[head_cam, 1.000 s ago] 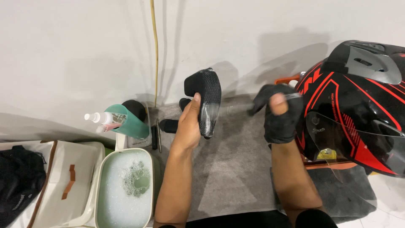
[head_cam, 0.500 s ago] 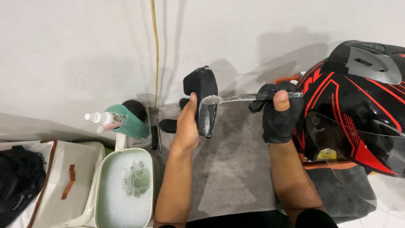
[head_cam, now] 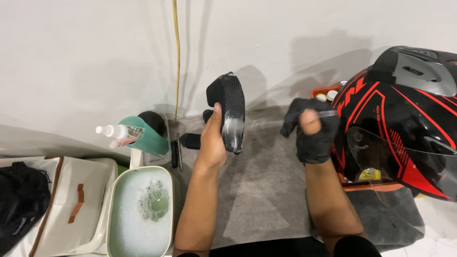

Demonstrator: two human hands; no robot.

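Note:
My left hand (head_cam: 212, 143) holds a black mesh-covered helmet pad (head_cam: 229, 107) upright over the grey mat (head_cam: 266, 190); a whitish foam smear shows on the pad's lower face. My right hand (head_cam: 312, 133), in a black fingerless glove with the thumb bare, is closed on a thin brush-like tool (head_cam: 328, 113). The tool is blurred and stands apart from the pad, to its right. A black and red helmet (head_cam: 404, 119) with a clear visor lies just right of my right hand.
A green basin of soapy water (head_cam: 114, 228) sits at lower left beside a white fabric box (head_cam: 71, 209) and a black bag (head_cam: 19, 204). A teal container (head_cam: 147, 138) holds a spray bottle (head_cam: 109, 129). Another black pad (head_cam: 190, 141) lies on the mat. A yellow cord (head_cam: 177, 57) hangs on the wall.
Half a second ago the tool's tip touched the pad; my right hand has since drawn back to the right. My left hand has turned the pad slightly.

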